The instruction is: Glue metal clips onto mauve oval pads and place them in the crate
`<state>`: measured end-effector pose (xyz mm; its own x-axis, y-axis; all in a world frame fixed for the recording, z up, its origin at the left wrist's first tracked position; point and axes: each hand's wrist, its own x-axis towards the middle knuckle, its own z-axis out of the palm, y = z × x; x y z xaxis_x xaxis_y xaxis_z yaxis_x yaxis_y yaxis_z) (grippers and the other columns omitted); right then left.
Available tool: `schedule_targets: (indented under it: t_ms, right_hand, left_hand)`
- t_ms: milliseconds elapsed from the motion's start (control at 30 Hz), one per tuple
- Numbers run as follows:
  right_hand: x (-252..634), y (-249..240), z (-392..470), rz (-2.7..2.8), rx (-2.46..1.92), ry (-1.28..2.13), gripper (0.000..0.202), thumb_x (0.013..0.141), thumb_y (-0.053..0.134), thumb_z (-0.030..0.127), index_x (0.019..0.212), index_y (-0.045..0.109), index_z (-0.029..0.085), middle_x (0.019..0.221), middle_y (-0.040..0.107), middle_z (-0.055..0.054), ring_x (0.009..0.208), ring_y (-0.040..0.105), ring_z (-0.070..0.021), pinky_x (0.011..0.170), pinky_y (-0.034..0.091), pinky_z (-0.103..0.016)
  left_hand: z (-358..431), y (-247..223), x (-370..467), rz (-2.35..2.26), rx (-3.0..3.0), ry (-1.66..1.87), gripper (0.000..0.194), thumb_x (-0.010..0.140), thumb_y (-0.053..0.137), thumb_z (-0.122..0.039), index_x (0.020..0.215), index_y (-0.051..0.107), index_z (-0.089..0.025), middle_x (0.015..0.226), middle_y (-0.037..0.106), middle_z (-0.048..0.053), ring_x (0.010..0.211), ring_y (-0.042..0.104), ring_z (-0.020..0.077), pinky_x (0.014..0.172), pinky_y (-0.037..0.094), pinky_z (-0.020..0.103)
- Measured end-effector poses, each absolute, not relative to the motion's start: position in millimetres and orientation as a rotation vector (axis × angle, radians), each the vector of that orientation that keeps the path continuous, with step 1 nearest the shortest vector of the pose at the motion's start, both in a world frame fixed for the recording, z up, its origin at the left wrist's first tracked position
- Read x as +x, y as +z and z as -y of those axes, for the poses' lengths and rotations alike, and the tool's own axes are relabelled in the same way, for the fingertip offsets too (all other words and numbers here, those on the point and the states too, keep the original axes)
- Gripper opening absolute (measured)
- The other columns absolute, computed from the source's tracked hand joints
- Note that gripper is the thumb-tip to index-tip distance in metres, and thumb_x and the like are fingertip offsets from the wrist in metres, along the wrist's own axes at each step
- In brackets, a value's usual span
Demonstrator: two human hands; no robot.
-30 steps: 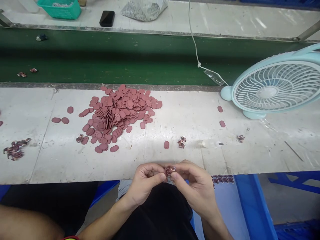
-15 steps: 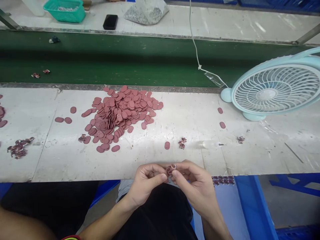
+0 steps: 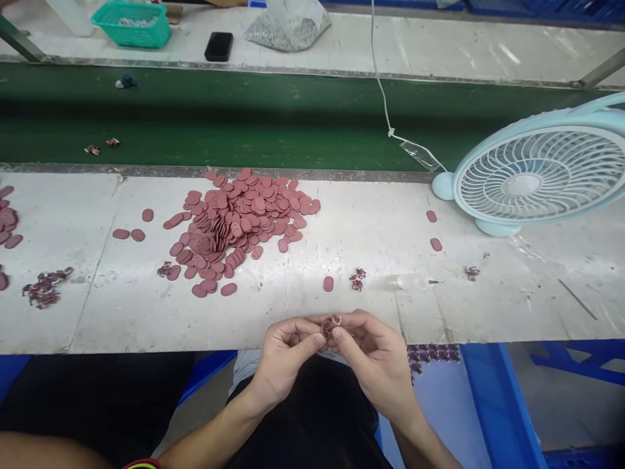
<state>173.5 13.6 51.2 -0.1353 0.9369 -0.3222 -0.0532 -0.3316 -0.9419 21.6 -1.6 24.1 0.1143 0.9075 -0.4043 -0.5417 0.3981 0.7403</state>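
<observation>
Wht bench (image 3: 371,221), L hand (image 3: 284,358), R hand (image 3: 379,362), both pinching maroon pc (image 3: 329,326)

Hands (image 3: 284,363) pinching maroon piece (image 3: 328,327) — heaped oval discs (image 3: 249,212), fan (image 3: 521,185)

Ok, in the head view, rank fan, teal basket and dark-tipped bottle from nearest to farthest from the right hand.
1. Dark-tipped bottle: on the bench, just beyond the right hand.
2. Fan: bench, right side.
3. Teal basket: back shelf, far left.
</observation>
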Motion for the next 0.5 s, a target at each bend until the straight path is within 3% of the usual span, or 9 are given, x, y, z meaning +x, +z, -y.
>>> schedule_targets:
  t_ms: [200, 333, 500]
  right_hand:
    - [172, 47, -15, 1.09, -1.325, 1.462, 0.013, 0.081, 0.075, 0.04, 0.093, 0.075, 0.037, 0.088, 0.078, 0.003, 0.072, 0.075, -0.0214, 0.069, 0.067, -0.04]
    - [177, 38, -20, 1.098, -1.376, 1.429, 0.02, 0.075, 0.077, 0.047, 0.093, 0.076, 0.038, 0.084, 0.079, 0.004, 0.066, 0.074, -0.022, 0.065, 0.067, -0.036]
    - [193, 17, -17, 1.065, -1.447, 1.444, 0.021, 0.077, 0.074, 0.051, 0.094, 0.077, 0.039, 0.086, 0.079, 0.004, 0.069, 0.074, -0.0212, 0.063, 0.064, -0.031]
  left_hand:
    - [2, 18, 28, -0.947, 0.425, 1.174, 0.006, 0.078, 0.08, -0.023, 0.076, 0.076, -0.019, 0.104, 0.079, 0.009, 0.087, 0.074, 0.0236, 0.082, 0.059, 0.04]
    - [-2, 17, 33, -0.957, 0.489, 1.218, 0.007, 0.076, 0.081, -0.028, 0.078, 0.077, -0.023, 0.112, 0.078, 0.011, 0.099, 0.074, 0.0317, 0.085, 0.06, 0.045]
    - [-8, 19, 29, -1.03, 0.7, 1.209, 0.011, 0.077, 0.08, -0.03, 0.086, 0.08, -0.024, 0.12, 0.075, 0.014, 0.107, 0.072, 0.0326, 0.095, 0.057, 0.044]
